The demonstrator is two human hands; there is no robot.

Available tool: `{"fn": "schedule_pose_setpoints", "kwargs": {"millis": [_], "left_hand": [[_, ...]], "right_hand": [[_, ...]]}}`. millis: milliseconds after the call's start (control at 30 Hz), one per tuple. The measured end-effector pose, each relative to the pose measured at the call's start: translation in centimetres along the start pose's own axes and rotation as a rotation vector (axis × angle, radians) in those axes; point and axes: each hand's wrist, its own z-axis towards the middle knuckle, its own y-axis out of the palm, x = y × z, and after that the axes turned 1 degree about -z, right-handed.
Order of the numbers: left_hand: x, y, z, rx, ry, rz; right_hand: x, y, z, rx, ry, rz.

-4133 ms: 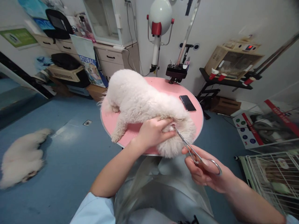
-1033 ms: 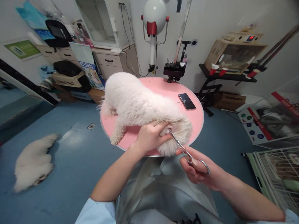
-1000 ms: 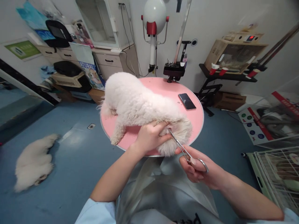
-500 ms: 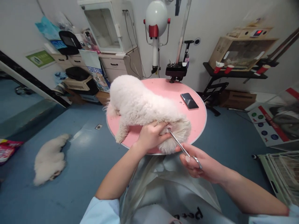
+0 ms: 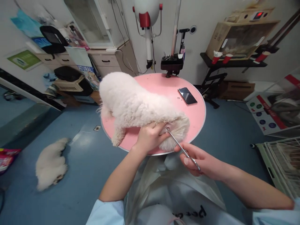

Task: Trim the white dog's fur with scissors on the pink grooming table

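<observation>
A white curly-haired dog (image 5: pixel 136 97) stands on a round pink grooming table (image 5: pixel 161 82), its head lowered toward me on the right. My left hand (image 5: pixel 151 136) is closed on the dog's ear, the fingers pressed into the fur at the side of the head. In my right hand (image 5: pixel 194 157) is a slim metal hemostat (image 5: pixel 179 145), held by its handle end. Its tip reaches the pink opening of the ear, right beside my left fingertips. How deep the tip sits cannot be made out. The dog's face is hidden.
A phone (image 5: pixel 187 95) lies on the table's right side. At the back edge, a black tool holder (image 5: pixel 172 64) is clamped to a pole, near a white dryer (image 5: pixel 148 18). A second white dog (image 5: pixel 52 164) lies on the floor at left. A wire cage (image 5: pixel 283 170) stands at right.
The whole view has shifted slightly. The hemostat has turned a little in my right hand, so its finger rings show more edge-on. My left hand keeps its hold on the ear.
</observation>
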Motion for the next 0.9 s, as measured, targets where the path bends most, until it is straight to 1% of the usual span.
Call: {"fn": "schedule_pose_setpoints", "kwargs": {"millis": [133,200,333,433,467,567,667,767,833,900], "left_hand": [[-0.2,0.5,0.2,-0.047,-0.004,0.039],[-0.3,0.7,0.3,-0.05,-0.008,0.05],[-0.5,1.3,0.7,-0.049,-0.011,0.05],[-0.5,1.6,1.0,-0.051,-0.03,0.039],[-0.5,1.7,1.1,-0.049,-0.038,0.025],[-0.6,1.8,1.3,-0.025,-0.043,-0.059],[-0.7,1.9,1.5,0.028,-0.03,-0.234],[-0.6,1.9,1.6,0.092,-0.067,-0.512],[-0.4,1.6,1.6,0.094,-0.158,-0.712],[-0.3,1.2,1.6,0.071,-0.272,-0.889]], "right_hand": [[0.0,0.3,-0.3,-0.026,0.02,-0.003],[-0.1,0.1,-0.3,0.011,0.02,-0.029],[-0.4,-0.6,0.8,0.079,-0.013,-0.064],[-0.2,-1.1,1.4,0.081,-0.049,-0.063],[-0.1,-1.3,1.3,0.063,-0.066,-0.06],[0.5,-2.0,0.5,-0.055,-0.121,-0.029],[0.9,-3.3,0.4,-0.21,-0.199,0.053],[1.0,-4.8,2.3,-0.412,-0.276,0.171],[0.9,-5.5,4.3,-0.53,-0.29,0.224],[0.9,-5.9,6.2,-0.611,-0.293,0.251]]}}
